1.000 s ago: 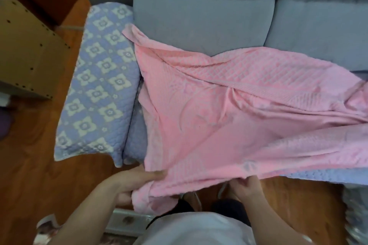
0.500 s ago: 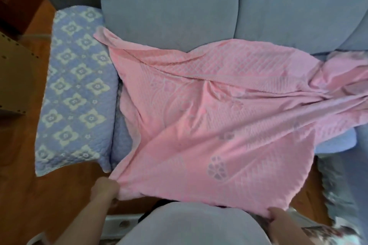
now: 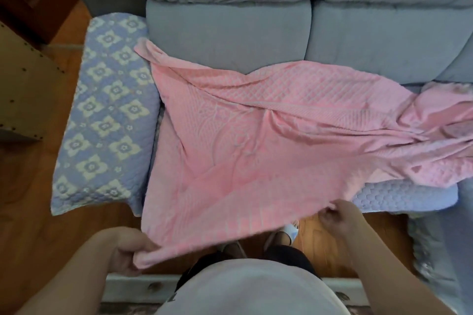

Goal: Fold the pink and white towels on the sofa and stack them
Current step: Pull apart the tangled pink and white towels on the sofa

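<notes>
The pink towel (image 3: 256, 140) lies spread across the seat of the grey sofa (image 3: 230, 33), its far edge up against the back cushions and its near edge lifted off the seat's front edge toward the person. The left hand (image 3: 128, 256) has its fingers curled round the towel's near left corner, held low in front of the body. The right hand (image 3: 337, 217) pinches the near edge further along, just off the seat's front edge, fingers closed on the cloth. Toward the right end of the seat the towel bunches into folds and runs out of view. Under it, a lilac quilted cover (image 3: 399, 197) shows at the seat's front right. On the left armrest lies a patterned cover (image 3: 105, 115) with cream flowers on blue. The floor (image 3: 28, 225) is reddish wood.
</notes>
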A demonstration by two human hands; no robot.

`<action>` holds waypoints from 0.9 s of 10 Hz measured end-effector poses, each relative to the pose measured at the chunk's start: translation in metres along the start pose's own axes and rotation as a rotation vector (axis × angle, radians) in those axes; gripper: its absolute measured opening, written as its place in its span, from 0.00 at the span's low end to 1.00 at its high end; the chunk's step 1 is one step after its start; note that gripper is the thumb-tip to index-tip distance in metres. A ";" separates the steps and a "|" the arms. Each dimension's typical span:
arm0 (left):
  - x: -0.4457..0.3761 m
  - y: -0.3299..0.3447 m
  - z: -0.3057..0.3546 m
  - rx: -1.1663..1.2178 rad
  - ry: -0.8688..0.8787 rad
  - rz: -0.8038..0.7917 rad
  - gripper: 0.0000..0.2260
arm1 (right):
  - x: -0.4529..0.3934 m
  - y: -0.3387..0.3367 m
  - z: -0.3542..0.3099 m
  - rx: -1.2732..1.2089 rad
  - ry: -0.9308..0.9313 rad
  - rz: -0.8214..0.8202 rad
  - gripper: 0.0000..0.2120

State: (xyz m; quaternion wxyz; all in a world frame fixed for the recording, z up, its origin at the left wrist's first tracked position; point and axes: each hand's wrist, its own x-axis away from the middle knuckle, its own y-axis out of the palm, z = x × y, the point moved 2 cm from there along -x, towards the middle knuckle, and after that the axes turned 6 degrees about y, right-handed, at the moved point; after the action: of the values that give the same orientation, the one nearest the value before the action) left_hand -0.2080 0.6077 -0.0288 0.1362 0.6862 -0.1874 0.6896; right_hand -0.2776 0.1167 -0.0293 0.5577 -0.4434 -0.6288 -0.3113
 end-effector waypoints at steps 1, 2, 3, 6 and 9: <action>-0.014 0.008 -0.018 0.242 0.002 0.013 0.12 | -0.013 -0.025 0.024 0.029 0.043 0.205 0.09; -0.035 0.020 -0.030 0.685 0.172 0.116 0.19 | -0.021 -0.042 0.051 0.201 0.026 0.304 0.10; -0.043 0.027 -0.029 0.936 0.239 0.071 0.21 | -0.002 -0.039 0.063 0.329 0.073 0.300 0.14; -0.007 0.002 0.017 -0.015 0.133 -0.235 0.14 | 0.050 0.064 -0.004 0.174 -0.088 0.034 0.15; -0.010 -0.035 0.050 0.682 0.466 0.223 0.10 | 0.033 0.064 0.017 0.247 -0.093 0.051 0.08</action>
State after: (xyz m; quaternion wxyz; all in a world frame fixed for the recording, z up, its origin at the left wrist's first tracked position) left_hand -0.1469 0.6173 -0.0369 -0.1352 0.4933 0.0139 0.8592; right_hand -0.2262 0.1653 -0.0072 0.5862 -0.4010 -0.6761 -0.1963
